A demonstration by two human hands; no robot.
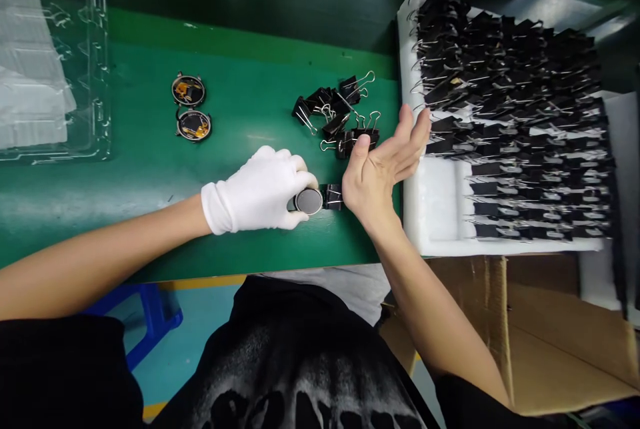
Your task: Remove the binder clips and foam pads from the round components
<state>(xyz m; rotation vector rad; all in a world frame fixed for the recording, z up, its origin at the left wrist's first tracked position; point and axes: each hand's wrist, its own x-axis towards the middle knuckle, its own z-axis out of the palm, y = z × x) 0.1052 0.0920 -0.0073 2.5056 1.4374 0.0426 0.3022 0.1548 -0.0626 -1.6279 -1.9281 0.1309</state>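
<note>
Head view: left hand [265,192] grips partly hidden round case [309,201]; open right hand [383,169] at black clip [333,196], contact unclear; green table [250,109], bluish floor [205,322].

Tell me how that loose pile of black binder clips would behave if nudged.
The binder clips would likely shift unevenly, since they lie jumbled. Their wire handles jut out at angles, so some may snag neighbours. Metal handles suggest little flex.

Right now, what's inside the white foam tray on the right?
Rows of black binder clips with silver wire handles fill most of the white foam tray; its near-left pocket shows bare foam. Clips cover the rest of the floor.
</note>
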